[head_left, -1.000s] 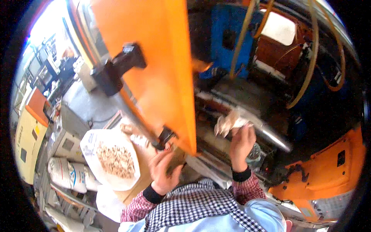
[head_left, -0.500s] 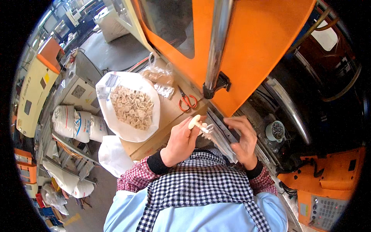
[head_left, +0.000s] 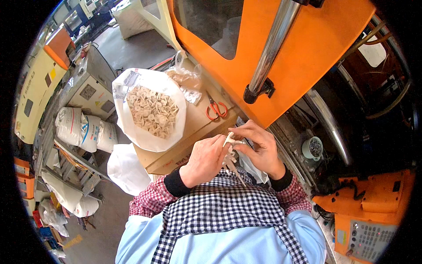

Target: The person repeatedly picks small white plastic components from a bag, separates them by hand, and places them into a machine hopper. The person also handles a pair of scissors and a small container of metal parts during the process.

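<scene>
In front of my chest both hands meet on a cream plastic molded piece (head_left: 229, 140) with a round disc and a stem. My left hand (head_left: 204, 159) has its fingers closed on it, and a thin branching plastic sprue (head_left: 231, 162) hangs below those fingers. From the other side my right hand (head_left: 260, 147) pinches the piece near its stem with thumb and fingertips. Left of my hands, an open white bag (head_left: 124, 121) holds many cream disc-and-stem pieces (head_left: 154, 113). Red-handled scissors (head_left: 212, 104) lie on the cardboard box (head_left: 200, 125) beyond my left hand.
A large orange machine door (head_left: 316, 53) with a metal bar handle (head_left: 274, 46) stands ahead. At the right are a small bucket (head_left: 306, 148) of dark bits and an orange control panel (head_left: 369, 240). Full white sacks (head_left: 88, 130) sit at the left, near a clear plastic bag (head_left: 187, 77).
My right hand, open and apart before, has moved left and closed on the cream piece. The piece has tipped in my fingers. The whole view has shifted slightly.
</scene>
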A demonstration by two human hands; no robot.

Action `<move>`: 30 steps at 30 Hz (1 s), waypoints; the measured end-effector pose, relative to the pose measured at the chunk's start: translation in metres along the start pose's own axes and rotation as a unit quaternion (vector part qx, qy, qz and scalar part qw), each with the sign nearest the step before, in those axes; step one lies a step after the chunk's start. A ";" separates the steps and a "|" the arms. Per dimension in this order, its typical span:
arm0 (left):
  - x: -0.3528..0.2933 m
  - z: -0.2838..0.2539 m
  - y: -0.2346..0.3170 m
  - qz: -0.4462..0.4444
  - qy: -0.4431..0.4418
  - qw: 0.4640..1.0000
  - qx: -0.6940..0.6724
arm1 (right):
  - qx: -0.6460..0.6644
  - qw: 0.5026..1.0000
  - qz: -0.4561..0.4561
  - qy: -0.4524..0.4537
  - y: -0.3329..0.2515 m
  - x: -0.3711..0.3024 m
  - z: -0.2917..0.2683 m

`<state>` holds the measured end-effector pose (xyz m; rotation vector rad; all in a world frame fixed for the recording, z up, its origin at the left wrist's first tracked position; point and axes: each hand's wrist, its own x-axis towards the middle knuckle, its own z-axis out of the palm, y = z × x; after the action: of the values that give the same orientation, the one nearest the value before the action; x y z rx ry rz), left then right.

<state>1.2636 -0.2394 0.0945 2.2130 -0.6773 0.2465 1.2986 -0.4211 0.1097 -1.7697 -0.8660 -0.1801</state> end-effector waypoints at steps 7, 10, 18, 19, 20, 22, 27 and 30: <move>-0.004 -0.005 -0.056 -0.081 0.052 0.995 -0.022 | -0.052 0.994 0.077 0.063 0.026 -0.014 0.024; -0.022 -0.036 -0.168 -0.136 0.203 0.891 -0.382 | -0.089 0.975 0.152 0.134 0.036 -0.042 0.011; -0.046 -0.095 -0.338 -0.353 0.105 0.916 0.158 | -0.462 0.757 0.357 0.295 0.101 -0.195 -0.108; -0.046 -0.093 -0.340 -0.391 0.084 0.904 0.154 | -0.511 0.732 0.349 0.285 0.124 -0.224 -0.123; -0.054 -0.094 -0.359 -0.398 0.064 0.894 0.197 | -0.556 0.707 0.339 0.275 0.148 -0.250 -0.138; -0.045 -0.090 -0.361 -0.409 0.028 0.867 0.285 | -0.547 0.699 0.398 0.232 0.145 -0.242 -0.157; -0.009 -0.045 -0.245 -0.309 -0.073 0.885 0.342 | -0.559 0.671 0.481 0.072 0.145 -0.216 -0.178; 0.022 0.019 -0.145 -0.161 -0.152 0.931 0.290 | -0.566 0.705 0.422 0.067 0.166 -0.229 -0.182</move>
<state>1.3606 -0.1831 -0.0026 2.9307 -0.4175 -0.0847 1.2904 -0.7082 -0.0659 -3.0616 0.4272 -0.2437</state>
